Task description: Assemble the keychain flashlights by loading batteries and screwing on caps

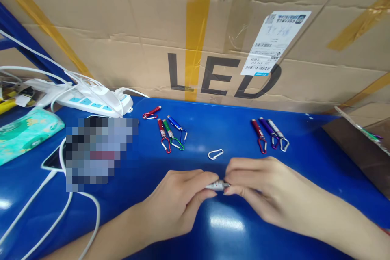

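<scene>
A small silver keychain flashlight [215, 186] is held level between my two hands above the blue table. My left hand [179, 199] is closed, gripping its body between thumb and fingers. At the other end, the thumb and fingers of my right hand [268, 189] pinch a narrow metal tip, partly covered by the fingertips. Just beyond them lies a loose silver carabiner clip [215, 154]. Farther back on the left are a red flashlight [154, 111] and a red, green and blue group [169, 129]. On the right lie red, purple and silver flashlights [269, 129] with clips attached.
A large cardboard box [122, 36] marked LED walls off the back of the blue table [195, 130]. Leftward are a white power strip [97, 99], white cables [96, 203], a green tissue pack [30, 132] and a blurred-out phone [53, 158]. A cardboard flap [353, 150] stands right.
</scene>
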`<state>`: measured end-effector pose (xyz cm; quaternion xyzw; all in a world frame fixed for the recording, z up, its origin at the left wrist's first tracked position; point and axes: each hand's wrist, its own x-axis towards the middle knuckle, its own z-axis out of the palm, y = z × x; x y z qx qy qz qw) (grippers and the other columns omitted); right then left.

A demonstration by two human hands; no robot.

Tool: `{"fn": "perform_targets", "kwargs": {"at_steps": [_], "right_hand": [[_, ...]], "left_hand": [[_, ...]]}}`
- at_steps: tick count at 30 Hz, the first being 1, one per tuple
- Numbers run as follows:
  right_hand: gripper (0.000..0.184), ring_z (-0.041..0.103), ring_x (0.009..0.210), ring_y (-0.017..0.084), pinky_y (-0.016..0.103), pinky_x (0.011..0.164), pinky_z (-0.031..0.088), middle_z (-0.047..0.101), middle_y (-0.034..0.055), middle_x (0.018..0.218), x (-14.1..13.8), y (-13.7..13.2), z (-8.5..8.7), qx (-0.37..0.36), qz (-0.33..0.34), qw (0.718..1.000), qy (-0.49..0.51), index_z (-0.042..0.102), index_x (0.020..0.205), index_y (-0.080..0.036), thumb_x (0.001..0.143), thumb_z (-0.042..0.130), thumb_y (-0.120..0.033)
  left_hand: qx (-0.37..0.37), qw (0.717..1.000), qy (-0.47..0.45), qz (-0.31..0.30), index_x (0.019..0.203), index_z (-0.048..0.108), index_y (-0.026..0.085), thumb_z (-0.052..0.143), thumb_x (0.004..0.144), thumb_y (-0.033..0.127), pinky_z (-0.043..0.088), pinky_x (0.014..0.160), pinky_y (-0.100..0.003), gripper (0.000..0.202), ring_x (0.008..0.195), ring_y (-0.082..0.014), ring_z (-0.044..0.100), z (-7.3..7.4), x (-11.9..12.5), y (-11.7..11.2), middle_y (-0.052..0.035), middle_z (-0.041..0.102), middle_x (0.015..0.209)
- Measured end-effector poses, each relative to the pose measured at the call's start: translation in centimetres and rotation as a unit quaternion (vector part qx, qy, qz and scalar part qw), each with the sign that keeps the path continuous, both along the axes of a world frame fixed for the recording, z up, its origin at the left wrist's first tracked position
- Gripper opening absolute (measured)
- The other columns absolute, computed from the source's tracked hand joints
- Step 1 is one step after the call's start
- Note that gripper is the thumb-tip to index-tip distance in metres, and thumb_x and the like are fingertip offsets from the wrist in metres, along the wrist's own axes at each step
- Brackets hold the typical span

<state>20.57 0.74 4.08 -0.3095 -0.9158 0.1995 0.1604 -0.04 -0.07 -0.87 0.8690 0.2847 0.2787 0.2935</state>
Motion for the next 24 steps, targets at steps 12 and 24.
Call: {"fn": "perform_targets", "kwargs": {"at_steps": [12, 24], "right_hand": [[0.03, 0.044, 0.043, 0.006, 0.017, 0.042, 0.034, 0.052, -0.0021, 0.05, -1.5, -0.5, -0.3, -0.08, -0.018, 0.992, 0.097, 0.056, 0.061, -0.014, 0.088, 0.044, -0.013], [0.039, 0.049, 0.033, 0.004, 0.015, 0.039, 0.049, 0.051, -0.0047, 0.044, -0.6, 3.0, -3.0, -0.557, -0.049, 0.812, 0.164, 0.062, 0.066, -0.009, 0.078, 0.063, -0.046]], "left_hand": [[0.252, 0.963, 0.027, 0.091, 0.094, 0.049, 0.015, 0.032, 0.091, 0.007, 0.036, 0.042, -0.023, 0.019, 0.047, -0.0126, 0.047, 0.2, -0.2, -0.8, 0.002, 0.051, 0.061], [0.256, 0.956, 0.11, 0.095, 0.097, 0.053, 0.014, 0.024, 0.098, 0.018, 0.042, 0.048, -0.023, 0.029, 0.053, -0.0132, 0.052, -1.1, 0.0, 1.0, 0.001, 0.054, 0.064]]}}
